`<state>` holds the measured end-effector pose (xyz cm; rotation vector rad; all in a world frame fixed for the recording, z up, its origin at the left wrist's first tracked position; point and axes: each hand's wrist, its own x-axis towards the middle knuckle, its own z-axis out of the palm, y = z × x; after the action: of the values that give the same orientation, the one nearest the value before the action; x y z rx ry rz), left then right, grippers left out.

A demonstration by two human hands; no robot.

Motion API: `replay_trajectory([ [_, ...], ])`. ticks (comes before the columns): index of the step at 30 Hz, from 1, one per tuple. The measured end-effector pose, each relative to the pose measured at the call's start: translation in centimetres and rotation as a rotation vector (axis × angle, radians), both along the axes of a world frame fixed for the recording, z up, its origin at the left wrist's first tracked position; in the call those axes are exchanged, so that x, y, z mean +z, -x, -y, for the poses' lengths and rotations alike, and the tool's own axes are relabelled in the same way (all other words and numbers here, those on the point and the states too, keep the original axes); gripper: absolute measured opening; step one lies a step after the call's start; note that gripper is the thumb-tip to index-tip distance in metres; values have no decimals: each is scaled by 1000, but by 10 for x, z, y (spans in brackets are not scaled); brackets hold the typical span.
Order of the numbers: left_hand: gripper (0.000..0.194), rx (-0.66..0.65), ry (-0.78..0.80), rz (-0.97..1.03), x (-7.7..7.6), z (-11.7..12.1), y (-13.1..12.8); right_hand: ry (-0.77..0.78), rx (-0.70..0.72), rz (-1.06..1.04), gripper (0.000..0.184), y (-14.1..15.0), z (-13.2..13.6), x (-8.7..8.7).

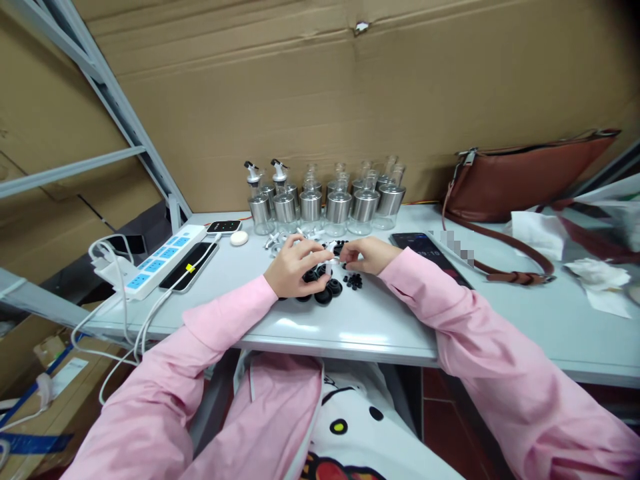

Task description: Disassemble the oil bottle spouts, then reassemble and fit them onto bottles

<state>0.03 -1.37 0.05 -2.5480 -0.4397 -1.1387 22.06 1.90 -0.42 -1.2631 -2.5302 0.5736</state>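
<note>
My left hand [296,265] and my right hand [367,255] meet over the grey table [380,320], fingers pinched together on a small white and black part [336,257] between them. Black round caps [323,291] lie under and in front of my left hand. A heap of tiny black rings [354,281] sits just below my right hand. Small metal and clear spout pieces [280,240] are scattered behind the hands. Both arms wear pink sleeves.
Several glass bottles with steel collars [337,203] stand in rows at the back; two on the left carry pour spouts [253,173]. A white power strip [160,260], two phones [190,267] [425,250], a brown bag [525,177], and tissues [600,277] surround the work spot.
</note>
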Motion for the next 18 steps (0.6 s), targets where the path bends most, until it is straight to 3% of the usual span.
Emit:
replay_trajectory([
  [5, 23, 0, 14, 2, 0, 0, 0, 26, -58, 5, 5, 6, 6, 5],
  [8, 23, 22, 52, -22, 0, 0, 0, 58, -55, -180, 5, 9, 9, 7],
  [13, 23, 4, 16, -9, 0, 0, 1, 260, -30, -614, 24, 12, 15, 16],
  [18, 24, -22, -22, 18, 0, 1, 1, 389, -22, -783, 36, 11, 20, 29],
])
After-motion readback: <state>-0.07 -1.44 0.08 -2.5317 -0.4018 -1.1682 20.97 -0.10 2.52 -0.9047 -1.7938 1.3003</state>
